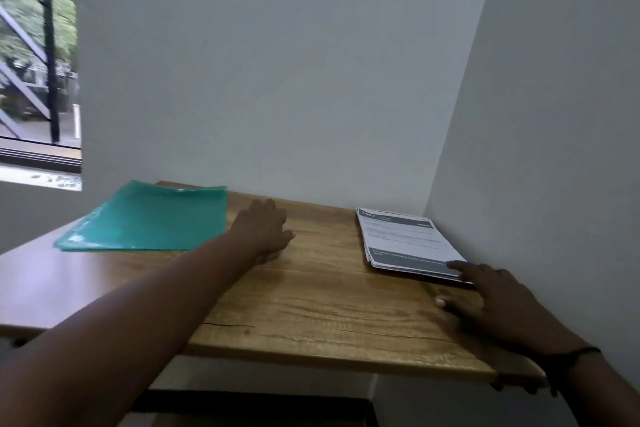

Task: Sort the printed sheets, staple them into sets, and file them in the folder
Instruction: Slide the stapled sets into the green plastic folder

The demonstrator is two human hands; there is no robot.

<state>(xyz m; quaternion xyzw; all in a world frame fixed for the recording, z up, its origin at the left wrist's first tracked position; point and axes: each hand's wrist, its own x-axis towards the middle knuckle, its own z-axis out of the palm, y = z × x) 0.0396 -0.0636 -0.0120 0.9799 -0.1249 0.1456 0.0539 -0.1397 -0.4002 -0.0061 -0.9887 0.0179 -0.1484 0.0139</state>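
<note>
Two hands are working a wooden desk (311,305): the right hand (491,305), fingers spread, is touching the papers (405,243) (they could fan apart), while the left hand (265,229) is lying flat beside the green folder (145,218).

Head camera looks forward and down, close over a corner desk (311,288).

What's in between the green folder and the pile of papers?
In the head view, only the left hand resting on the bare wooden table lies between the folder and the papers.
</note>
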